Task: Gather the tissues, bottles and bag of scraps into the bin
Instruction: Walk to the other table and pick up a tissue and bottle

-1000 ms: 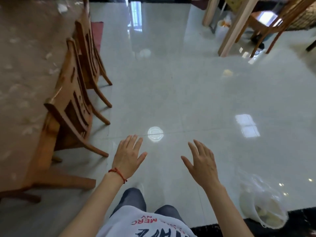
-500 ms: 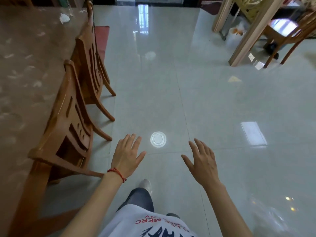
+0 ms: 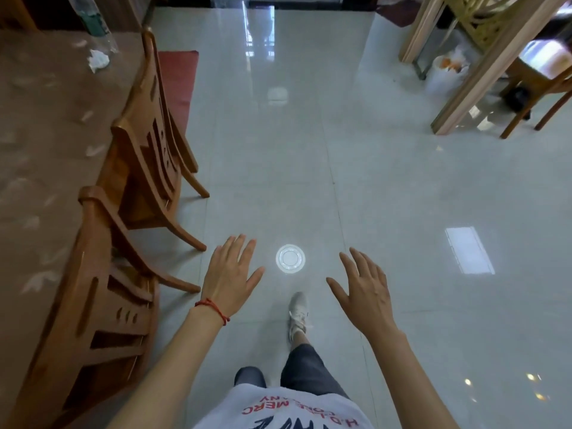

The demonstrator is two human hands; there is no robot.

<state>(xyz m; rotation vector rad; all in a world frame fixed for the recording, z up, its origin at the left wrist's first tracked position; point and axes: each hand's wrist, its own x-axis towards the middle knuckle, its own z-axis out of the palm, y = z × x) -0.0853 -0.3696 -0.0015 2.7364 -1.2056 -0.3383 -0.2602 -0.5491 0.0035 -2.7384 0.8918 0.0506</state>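
Glossy pale floor tiles [image 3: 387, 181] are crossed on foot. Both the left hand [image 3: 230, 275] and right hand [image 3: 365, 292] are held out empty, fingers spread, presumably ready for collecting. A crumpled tissue [image 3: 98, 60] and bottle [image 3: 94, 21] are left on the tabletop [image 3: 37, 134]; a bag of scraps [image 3: 447, 74] is seen far right.

Glossy pale tiled floor [image 3: 387, 187], polished brown stone-look surface [image 3: 46, 134], varnished wooden chairs [image 3: 148, 156], crumpled paper tissue [image 3: 98, 60].

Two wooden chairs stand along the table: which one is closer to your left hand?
The near chair, at the lower left. Its rear leg ends just left of the left hand. The far chair stands beyond it, nearer the red mat.
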